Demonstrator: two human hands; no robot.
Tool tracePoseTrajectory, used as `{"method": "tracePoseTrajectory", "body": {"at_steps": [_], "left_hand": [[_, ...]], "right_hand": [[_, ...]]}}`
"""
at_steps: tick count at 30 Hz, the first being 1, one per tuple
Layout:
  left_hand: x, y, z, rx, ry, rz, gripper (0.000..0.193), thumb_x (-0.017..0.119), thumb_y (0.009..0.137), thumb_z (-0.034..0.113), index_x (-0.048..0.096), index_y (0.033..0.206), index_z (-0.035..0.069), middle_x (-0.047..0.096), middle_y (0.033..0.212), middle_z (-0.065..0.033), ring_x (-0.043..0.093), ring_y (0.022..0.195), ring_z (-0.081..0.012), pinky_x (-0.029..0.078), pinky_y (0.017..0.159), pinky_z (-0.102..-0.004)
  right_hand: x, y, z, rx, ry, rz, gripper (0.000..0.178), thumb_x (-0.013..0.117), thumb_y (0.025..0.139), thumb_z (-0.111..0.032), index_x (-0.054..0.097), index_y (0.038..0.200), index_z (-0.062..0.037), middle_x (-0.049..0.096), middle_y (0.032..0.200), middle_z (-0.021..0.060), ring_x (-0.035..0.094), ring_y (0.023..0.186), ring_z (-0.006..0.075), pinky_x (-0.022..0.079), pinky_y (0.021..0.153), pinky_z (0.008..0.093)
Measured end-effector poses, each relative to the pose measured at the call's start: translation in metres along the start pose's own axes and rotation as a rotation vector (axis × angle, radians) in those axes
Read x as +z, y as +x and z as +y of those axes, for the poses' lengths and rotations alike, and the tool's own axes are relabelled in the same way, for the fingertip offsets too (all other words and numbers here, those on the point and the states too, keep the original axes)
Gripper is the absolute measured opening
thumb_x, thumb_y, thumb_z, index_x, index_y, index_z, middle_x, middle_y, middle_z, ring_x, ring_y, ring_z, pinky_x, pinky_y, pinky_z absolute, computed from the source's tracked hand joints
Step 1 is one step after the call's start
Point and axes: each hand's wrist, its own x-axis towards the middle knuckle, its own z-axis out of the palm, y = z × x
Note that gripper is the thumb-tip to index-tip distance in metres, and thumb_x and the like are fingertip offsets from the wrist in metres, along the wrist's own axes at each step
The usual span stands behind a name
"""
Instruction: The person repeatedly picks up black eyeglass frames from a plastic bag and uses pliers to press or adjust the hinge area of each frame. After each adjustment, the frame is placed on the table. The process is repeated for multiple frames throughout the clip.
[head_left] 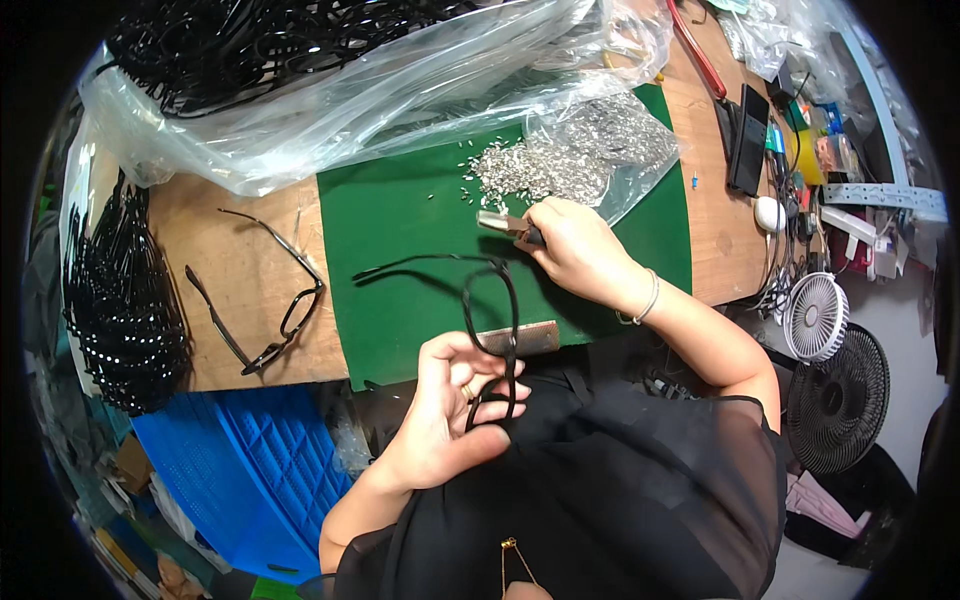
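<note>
My left hand (435, 405) grips a black glasses frame (514, 320) by its lower rim, near the table's front edge. One temple of this frame stretches left above the green mat (400, 215). In my right hand (580, 245) is a pair of pliers (507, 224), its jaws pointing left and apart from the frame. Just beyond the pliers lies a heap of small silvery metal pieces (530, 172), spilling from a clear plastic bag (645, 140). Between my hands, a metal strip with a pitted surface (533, 337) rests at the mat's front edge.
Another glasses frame (262, 358) lies open on the wood to the left. Beyond it hangs a bundle of black frames (130, 320). A large plastic sheet (390, 100) covers more black pieces at the back. A phone (749, 140), cables and fans (816, 316) stand right; a blue crate (235, 480) sits below.
</note>
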Motion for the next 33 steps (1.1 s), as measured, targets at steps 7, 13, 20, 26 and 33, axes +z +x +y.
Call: {"method": "tracePoseTrajectory", "body": {"at_steps": [7, 13, 20, 26, 33], "left_hand": [[0.010, -0.004, 0.007, -0.157, 0.101, -0.005, 0.046, 0.050, 0.084, 0.002, 0.026, 0.123, 0.007, 0.049, 0.109, -0.0112, 0.047, 0.076, -0.0071, 0.045, 0.068, -0.0228], [0.026, 0.010, -0.014, -0.331, 0.429, -0.358, 0.041, 0.057, 0.084, 0.015, 0.038, 0.119, 0.004, 0.048, 0.085, -0.0042, 0.045, 0.064, -0.0077, 0.040, 0.059, -0.0227], [0.023, 0.006, -0.018, 0.313, 0.998, -0.023, 0.020, 0.052, 0.086, 0.017, 0.054, 0.094, -0.002, 0.055, 0.091, -0.0116, 0.054, 0.078, -0.0198, 0.044, 0.069, -0.0275], [0.026, -0.003, 0.015, 0.144, 0.142, 0.193, 0.029, 0.044, 0.090, 0.008, 0.032, 0.116, 0.001, 0.054, 0.106, -0.0224, 0.059, 0.069, -0.0177, 0.049, 0.062, -0.0266], [0.027, -0.003, -0.003, 0.370, 0.528, 0.321, 0.044, 0.049, 0.081, -0.012, 0.030, 0.120, -0.003, 0.051, 0.105, -0.0177, 0.060, 0.081, -0.0177, 0.051, 0.070, -0.0254]], "right_hand": [[-0.024, -0.012, -0.034, 0.225, 0.296, 0.006, 0.014, 0.061, 0.076, -0.010, 0.053, 0.081, 0.0005, 0.053, 0.072, 0.0159, 0.053, 0.070, 0.0341, 0.044, 0.064, 0.0390], [0.003, -0.032, -0.064, 0.279, 0.649, 0.106, 0.010, 0.060, 0.080, -0.008, 0.054, 0.082, -0.0007, 0.052, 0.065, 0.0033, 0.046, 0.061, 0.0064, 0.040, 0.055, 0.0244], [-0.015, -0.033, -0.068, 0.423, 0.761, 0.319, 0.016, 0.062, 0.082, -0.014, 0.054, 0.082, -0.0006, 0.053, 0.065, -0.0005, 0.046, 0.060, 0.0047, 0.040, 0.055, 0.0220], [-0.028, -0.037, -0.067, 0.387, 1.019, 0.146, 0.013, 0.061, 0.082, -0.013, 0.053, 0.080, -0.0030, 0.049, 0.068, -0.0038, 0.043, 0.062, 0.0021, 0.036, 0.055, 0.0188], [-0.015, -0.033, -0.105, 0.161, 1.128, 0.172, 0.010, 0.058, 0.084, -0.006, 0.050, 0.082, -0.0010, 0.055, 0.070, 0.0018, 0.051, 0.059, 0.0021, 0.040, 0.047, 0.0168]]}}
